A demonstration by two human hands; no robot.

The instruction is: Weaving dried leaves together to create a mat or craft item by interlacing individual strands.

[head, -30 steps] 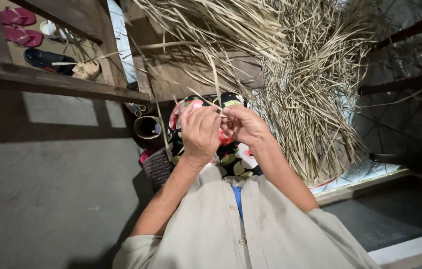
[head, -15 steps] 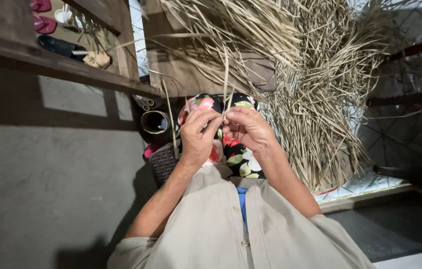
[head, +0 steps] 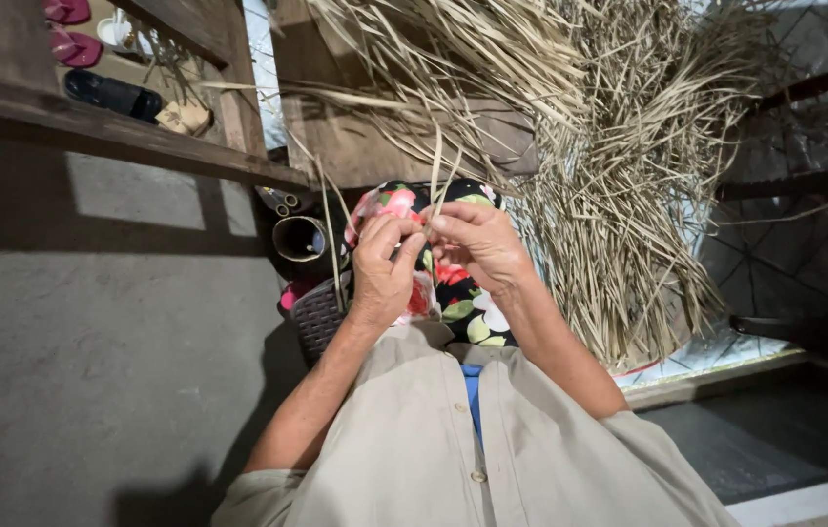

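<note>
Sandals (head: 102, 93) lie on the wooden ledge at 10 o'clock. A dark woven basket (head: 318, 317) sits at 9 o'clock of the hands, touching the floral cloth (head: 463, 303). Left hand (head: 382, 268), grip clenched, pinches a pale dry leaf strip (head: 435, 181) over the cloth. Right hand (head: 477, 244), just beside it, grasps the same strip, which rises toward 12 o'clock. A heap of dry straw (head: 619, 185) spreads at 2 o'clock.

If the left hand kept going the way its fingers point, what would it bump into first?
Probably the right hand. The left hand has its fingers aimed up and slightly across, where both pinch a pale dried leaf strip. Past that lies the big pile of dried strips, though depth is unclear.
</note>
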